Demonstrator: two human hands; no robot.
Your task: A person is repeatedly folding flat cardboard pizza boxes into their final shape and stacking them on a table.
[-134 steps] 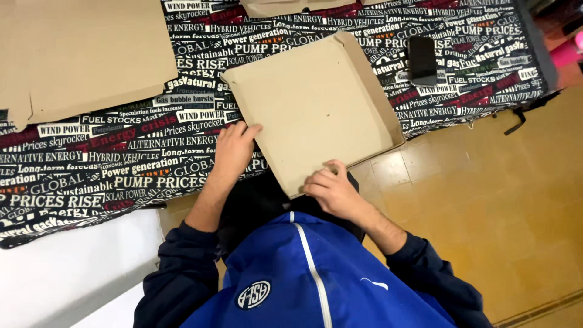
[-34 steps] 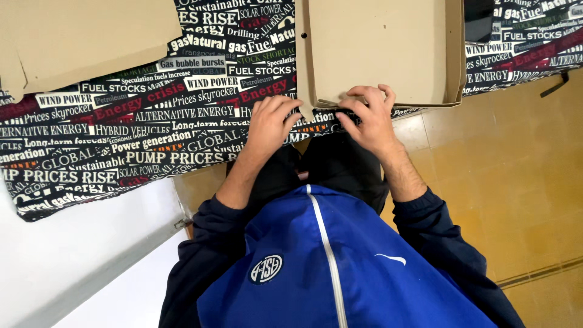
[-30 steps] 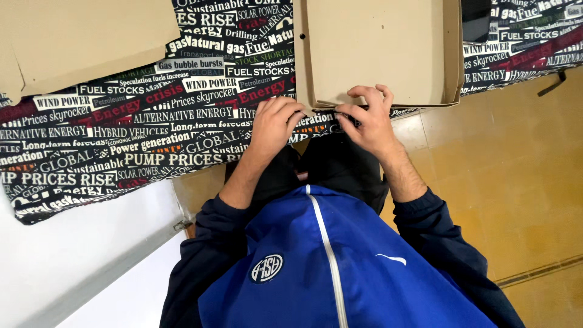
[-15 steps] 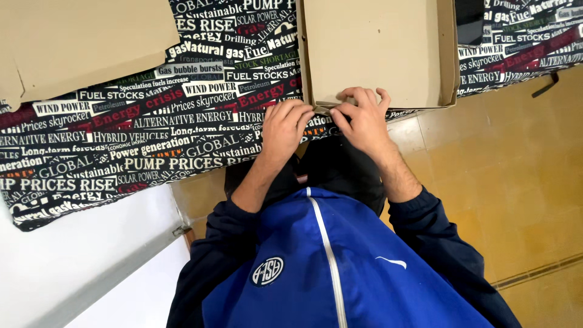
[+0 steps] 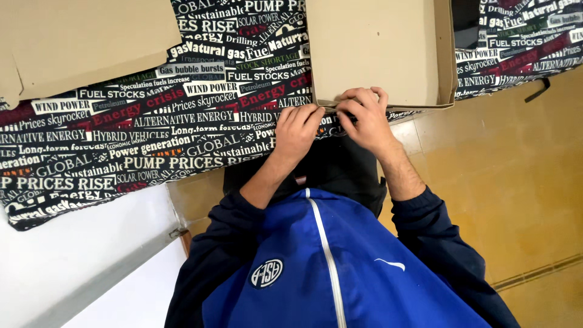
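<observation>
cardboard box [image 5: 376, 51]: open, shallow, on the printed cloth [image 5: 152, 133], directly ahead of both hands, its near wall running left to right across them. left hand [image 5: 296, 126] and right hand [image 5: 364, 118]: side by side, fingers curled narrow and pinching that near wall, the right slightly further onto it. flat cardboard sheet [image 5: 79, 42]: well apart, far left.

There are two hands, a left hand [image 5: 297, 126] and a right hand [image 5: 363, 118]. There is one open cardboard box [image 5: 379, 51] with low walls. There is one flat piece of cardboard [image 5: 79, 42] far off to the side. There is one black cloth [image 5: 152, 130] covered in printed words. There is one blue jacket [image 5: 328, 267]. There is one dark thing [image 5: 466, 21] past the box, too cut off to tell.
</observation>
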